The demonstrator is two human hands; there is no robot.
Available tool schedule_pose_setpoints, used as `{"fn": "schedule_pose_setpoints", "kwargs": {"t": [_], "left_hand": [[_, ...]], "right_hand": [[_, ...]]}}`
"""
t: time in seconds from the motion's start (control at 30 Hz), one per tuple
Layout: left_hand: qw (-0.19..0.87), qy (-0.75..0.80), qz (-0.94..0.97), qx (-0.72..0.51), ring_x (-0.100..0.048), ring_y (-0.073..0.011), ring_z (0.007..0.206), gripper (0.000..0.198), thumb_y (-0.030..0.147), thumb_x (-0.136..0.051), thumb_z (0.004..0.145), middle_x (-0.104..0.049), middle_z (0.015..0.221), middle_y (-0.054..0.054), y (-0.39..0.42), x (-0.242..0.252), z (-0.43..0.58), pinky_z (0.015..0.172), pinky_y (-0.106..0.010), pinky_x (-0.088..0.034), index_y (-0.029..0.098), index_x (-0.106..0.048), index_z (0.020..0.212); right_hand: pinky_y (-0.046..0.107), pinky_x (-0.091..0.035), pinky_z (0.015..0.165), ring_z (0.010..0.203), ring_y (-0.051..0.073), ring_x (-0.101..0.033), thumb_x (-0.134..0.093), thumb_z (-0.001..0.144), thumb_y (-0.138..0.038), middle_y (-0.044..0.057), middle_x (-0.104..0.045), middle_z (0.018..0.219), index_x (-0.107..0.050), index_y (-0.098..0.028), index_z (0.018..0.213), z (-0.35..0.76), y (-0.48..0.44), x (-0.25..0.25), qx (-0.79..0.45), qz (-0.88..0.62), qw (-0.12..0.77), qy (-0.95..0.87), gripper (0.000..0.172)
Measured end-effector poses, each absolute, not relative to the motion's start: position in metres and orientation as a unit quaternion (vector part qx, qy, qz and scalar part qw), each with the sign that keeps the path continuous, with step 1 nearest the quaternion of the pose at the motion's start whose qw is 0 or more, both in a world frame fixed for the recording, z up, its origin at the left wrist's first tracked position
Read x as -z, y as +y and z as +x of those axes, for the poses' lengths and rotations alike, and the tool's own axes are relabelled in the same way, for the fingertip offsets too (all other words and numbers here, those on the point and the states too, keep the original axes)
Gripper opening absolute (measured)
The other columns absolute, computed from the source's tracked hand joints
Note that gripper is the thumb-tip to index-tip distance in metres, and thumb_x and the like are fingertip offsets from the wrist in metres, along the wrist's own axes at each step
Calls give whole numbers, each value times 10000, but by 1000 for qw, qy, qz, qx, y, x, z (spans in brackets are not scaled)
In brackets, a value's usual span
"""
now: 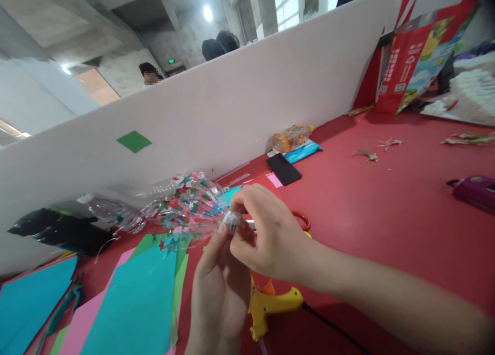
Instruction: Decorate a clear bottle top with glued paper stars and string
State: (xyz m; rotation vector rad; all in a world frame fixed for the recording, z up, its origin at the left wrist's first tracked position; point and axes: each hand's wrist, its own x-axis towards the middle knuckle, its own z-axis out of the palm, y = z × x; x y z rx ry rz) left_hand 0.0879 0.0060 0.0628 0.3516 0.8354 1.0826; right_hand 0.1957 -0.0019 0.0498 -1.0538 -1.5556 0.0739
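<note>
My left hand (220,288) is closed around the narrow end of a clear plastic bundle (193,200) that fans out to the left. Colourful star shapes cover the fanned part. A small white wrapped piece (232,221) sits at the narrow end; whether it is a cap or paper I cannot tell. The bent fingers of my right hand (270,231) pinch this white piece from the right, partly hiding it. Just below the hands lies a yellow glue gun (270,306), its black cord running right. Red-handled scissors (301,220) show partly behind my right hand.
Coloured paper sheets (131,298), pliers (64,306), a black bag (65,231) and a clear bottle (112,213) lie left. A phone (283,168) and juice bottle (292,138) lie near the white partition (232,102). A purple tool (475,192) and red bag (410,66) are right.
</note>
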Motion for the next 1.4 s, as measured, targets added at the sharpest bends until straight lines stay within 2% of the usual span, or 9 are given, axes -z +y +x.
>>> {"fn": "schedule_pose_setpoints", "kwargs": {"t": [0.33, 0.7, 0.9, 1.03, 1.2, 1.4], "left_hand": [[758, 385, 179, -495, -709, -131, 705, 183, 161, -554, 856, -744, 777, -35, 4, -62, 87, 657, -198, -573, 151, -736, 858], [773, 378, 142, -490, -707, -147, 651, 189, 138, -546, 854, -747, 751, -52, 5, -64, 89, 604, -208, -562, 122, -733, 838], [792, 350, 104, -489, -664, -126, 610, 211, 84, -505, 855, -696, 687, -46, 3, -68, 89, 678, -228, -561, 91, -712, 816], [825, 292, 114, -471, -658, -144, 654, 170, 88, -541, 833, -685, 712, -43, 3, -64, 86, 725, -249, -552, 85, -707, 869], [833, 256, 142, -470, -635, -136, 683, 95, 128, -597, 820, -658, 746, -23, 1, -59, 83, 740, -238, -534, 119, -692, 825], [819, 277, 134, -484, -588, -117, 690, 113, 134, -596, 819, -619, 727, -32, 1, -56, 83, 717, -221, -517, 99, -676, 748]], "right_hand": [[298, -360, 617, 690, 160, -433, -452, 709, -121, -4, -456, 754, -382, -227, 827, 196, -2, -50, -33, -457, 584, -670, 174], [322, -416, 696, 781, 179, -500, -501, 734, -124, 18, -522, 833, -432, -216, 876, 197, -5, -50, -44, -472, 566, -674, 182], [321, -407, 663, 739, 183, -479, -482, 699, -90, 12, -507, 787, -421, -223, 840, 197, -6, -51, -16, -488, 541, -685, 203], [329, -417, 683, 764, 184, -500, -495, 699, -81, 19, -526, 821, -450, -213, 873, 197, -6, -47, -1, -492, 533, -688, 223], [298, -417, 657, 743, 169, -496, -509, 693, -50, 11, -523, 810, -465, -210, 879, 195, -4, -43, 41, -479, 547, -685, 249], [289, -430, 673, 770, 166, -514, -514, 708, -30, 3, -537, 835, -463, -217, 891, 192, -2, -35, 66, -462, 557, -687, 267]]}}
